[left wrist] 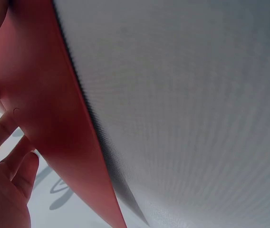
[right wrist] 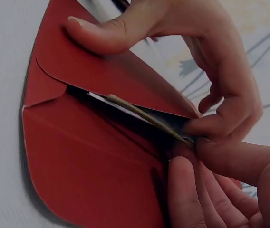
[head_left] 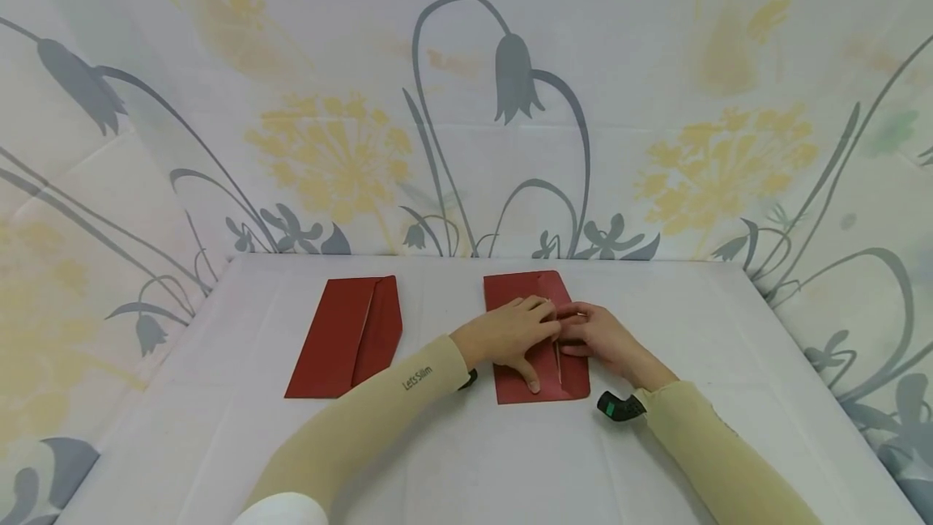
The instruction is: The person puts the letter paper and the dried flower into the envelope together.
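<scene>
— Both hands meet over the red envelope point(head_left: 538, 339) a little right of the middle of the frame, on the white desk point(head_left: 466, 460). See how they split the work?

— Yes. The left hand point(head_left: 510, 335) is spread over the envelope, thumb stretched toward the lower edge, fingers curled at the flap. In the right wrist view its thumb presses the flap point(right wrist: 111, 71) back, which I'd say keeps the mouth open.

— And the right hand point(head_left: 601, 339)?

— Its fingertips are pinched, together with the left fingers, on a thin slip of paper point(right wrist: 144, 116) sitting in the opening, half inside the pocket. Holding the flap up looks like the reason the slip can slide freely.

— So neither hand is idle or apart.

— No: the left grips the flap, the right pinches the slip, and they touch each other at the envelope's mouth.

— What else is around?

— A second red envelope point(head_left: 348, 339) lies to the left of centre, flap folded open, well apart from the hands. Flowered wallpaper point(head_left: 466, 104) fills the upper frame. A small dark camera point(head_left: 619, 406) sits at the right wrist.

— Anything in the way?

— Nothing on the desk crowds them; only the flap itself could drop over the opening.
</scene>
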Motion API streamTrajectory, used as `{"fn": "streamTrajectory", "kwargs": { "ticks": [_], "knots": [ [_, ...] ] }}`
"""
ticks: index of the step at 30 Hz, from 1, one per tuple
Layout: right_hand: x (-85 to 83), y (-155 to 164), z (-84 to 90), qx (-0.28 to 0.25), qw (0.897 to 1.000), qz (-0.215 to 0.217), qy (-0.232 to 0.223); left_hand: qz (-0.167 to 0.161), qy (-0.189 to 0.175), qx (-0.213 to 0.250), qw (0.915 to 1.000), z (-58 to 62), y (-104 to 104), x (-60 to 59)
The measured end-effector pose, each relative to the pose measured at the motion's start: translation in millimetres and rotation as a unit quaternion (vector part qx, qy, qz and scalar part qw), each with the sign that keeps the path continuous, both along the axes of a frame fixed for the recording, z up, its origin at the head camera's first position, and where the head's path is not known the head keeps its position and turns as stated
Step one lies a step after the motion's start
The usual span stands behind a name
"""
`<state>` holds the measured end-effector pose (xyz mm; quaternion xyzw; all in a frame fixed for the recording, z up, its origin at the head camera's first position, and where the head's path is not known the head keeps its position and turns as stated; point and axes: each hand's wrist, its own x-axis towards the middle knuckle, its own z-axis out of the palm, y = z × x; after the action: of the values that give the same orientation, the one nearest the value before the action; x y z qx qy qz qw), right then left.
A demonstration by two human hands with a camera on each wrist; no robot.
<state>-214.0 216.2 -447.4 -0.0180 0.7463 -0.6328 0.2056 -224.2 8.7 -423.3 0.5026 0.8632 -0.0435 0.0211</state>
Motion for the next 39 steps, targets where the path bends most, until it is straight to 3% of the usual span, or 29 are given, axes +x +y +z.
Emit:
{"fn": "streamTrajectory", "kwargs": {
  "ticks": [3,8,15,25,39],
  "knots": [
    [0.1,5,1.6,-0.006,1.000,0.002,-0.008,0.005,-0.005,-0.001,1.0000,0.0,0,0.3],
    [1.0,15,3.6,-0.042,0.998,-0.044,-0.013,0.006,0.000,-0.002,1.0000,0.0,1,1.3],
    [3.1,10,3.0,-0.087,0.993,-0.074,0.015,0.013,0.000,-0.005,0.9999,-0.1,1,0.6],
    [10.5,-6,4.7,-0.042,0.994,-0.096,0.035,0.012,-0.003,0.000,0.9999,-0.5,1,0.1],
    [19.5,-9,-0.4,0.044,0.996,-0.054,0.062,0.005,0.001,0.000,1.0000,-0.9,0,-1.3]
  ]
}}
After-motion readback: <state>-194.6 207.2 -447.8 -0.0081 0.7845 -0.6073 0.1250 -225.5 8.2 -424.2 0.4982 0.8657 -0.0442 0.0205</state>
